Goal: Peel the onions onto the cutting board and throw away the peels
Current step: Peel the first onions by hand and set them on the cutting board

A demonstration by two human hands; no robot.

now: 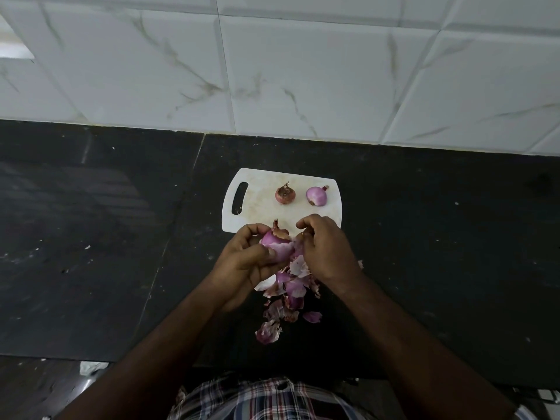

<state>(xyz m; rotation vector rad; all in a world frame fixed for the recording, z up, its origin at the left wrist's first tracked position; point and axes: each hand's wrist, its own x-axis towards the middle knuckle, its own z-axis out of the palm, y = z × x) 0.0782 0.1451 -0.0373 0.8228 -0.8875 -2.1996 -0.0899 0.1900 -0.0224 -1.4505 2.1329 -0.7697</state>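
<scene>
The left hand [242,256] is curling round a partly peeled onion [277,244], cradling it with fingers on top and thumb along the near side, just above the near edge of the cutting board [260,207]. The right hand [325,247] is closing against the onion's right side, its fingers bent and pinching a loose flap of skin [298,239] that is hanging from the bulb. Below the two hands a heap of peels [291,292] is lying on the dark counter [121,237], trailing toward the person, with a few pieces overlapping the board's near edge.

Farther back on the white board two more onions are sitting side by side, apart from each other: an unpeeled onion [285,194] with brown skin toward the handle slot, and a peeled purple onion [316,196] to its right. Behind the counter a wall of white marbled tiles [303,71] is rising. At the bottom a plaid shirt [266,398] is showing.
</scene>
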